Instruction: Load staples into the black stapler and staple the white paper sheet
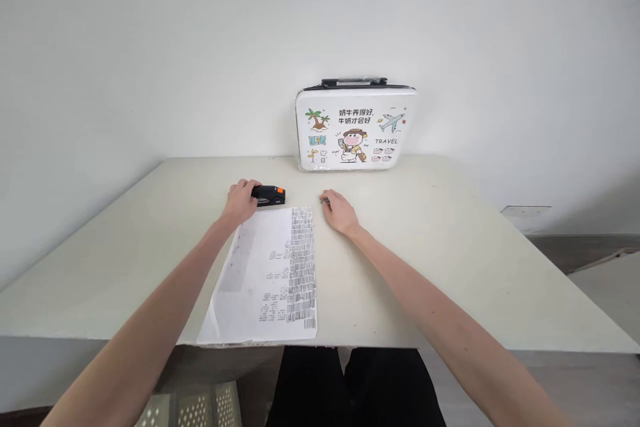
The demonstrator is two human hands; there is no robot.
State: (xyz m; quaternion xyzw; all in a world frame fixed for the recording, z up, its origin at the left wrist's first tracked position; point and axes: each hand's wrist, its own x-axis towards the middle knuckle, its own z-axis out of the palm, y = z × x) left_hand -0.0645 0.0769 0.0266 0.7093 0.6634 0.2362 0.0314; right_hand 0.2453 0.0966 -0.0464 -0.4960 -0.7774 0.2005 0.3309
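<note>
My left hand (241, 201) is closed around the near end of a black stapler (271, 195) with an orange patch on top, which lies on the table. Just below it, sheets of printed paper (273, 273) lie with their lower edge at the table's front. Past the paper's upper right corner, my right hand (340, 211) rests on the table with its fingers pinched on a small grey metallic piece (325, 200). Most of that piece is hidden by the fingers, so its kind does not show.
A white case (356, 127) with cartoon prints and a black handle stands upright against the wall behind my hands. The pale table (430, 240) reaches out to both sides. Below its front edge is a perforated plastic crate (195, 407). A wall plate (526, 211) sits at right.
</note>
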